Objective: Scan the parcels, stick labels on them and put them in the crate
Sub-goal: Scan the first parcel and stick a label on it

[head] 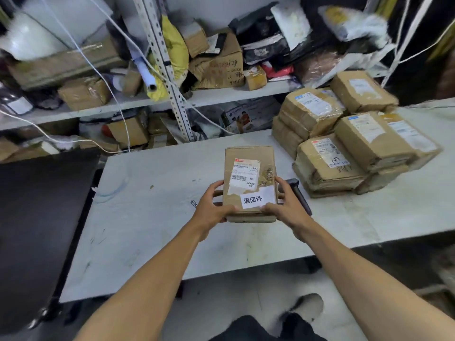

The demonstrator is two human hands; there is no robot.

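Observation:
A brown cardboard parcel (248,158) is held over the middle of the white table (147,217). It bears a shipping label with a barcode and a white sticker with black characters (257,198) near its front edge. My left hand (214,205) grips the parcel's left front corner. My right hand (283,205) grips its right front corner, thumb on the sticker. A black handheld scanner (299,193) lies on the table just right of my right hand. No crate is recognisable in view.
A stack of several labelled brown parcels (344,143) fills the table's right side. Behind the table, metal shelves (172,99) hold boxes, bags and white cables. A dark surface (37,217) lies to the left. My shoe shows on the floor below.

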